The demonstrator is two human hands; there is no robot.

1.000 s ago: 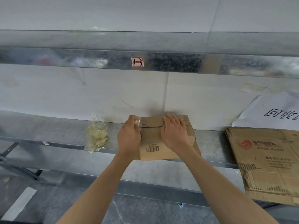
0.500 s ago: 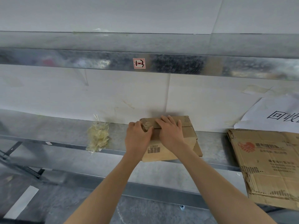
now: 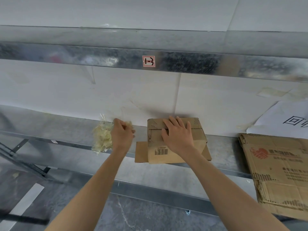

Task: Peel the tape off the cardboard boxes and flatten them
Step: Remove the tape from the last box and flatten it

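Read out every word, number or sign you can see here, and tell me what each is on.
"1-3": red-bordered sticker on upper shelf edge.
"回", then cut off: white paper sheet.
Barcode label on small box: too small.
Print on flattened cardboard: blurred.

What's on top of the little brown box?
The right hand lies flat on top of the box, fingers spread. Bare cardboard shows on either side of it. The middle of the top is hidden under the palm, so what is there cannot be seen.
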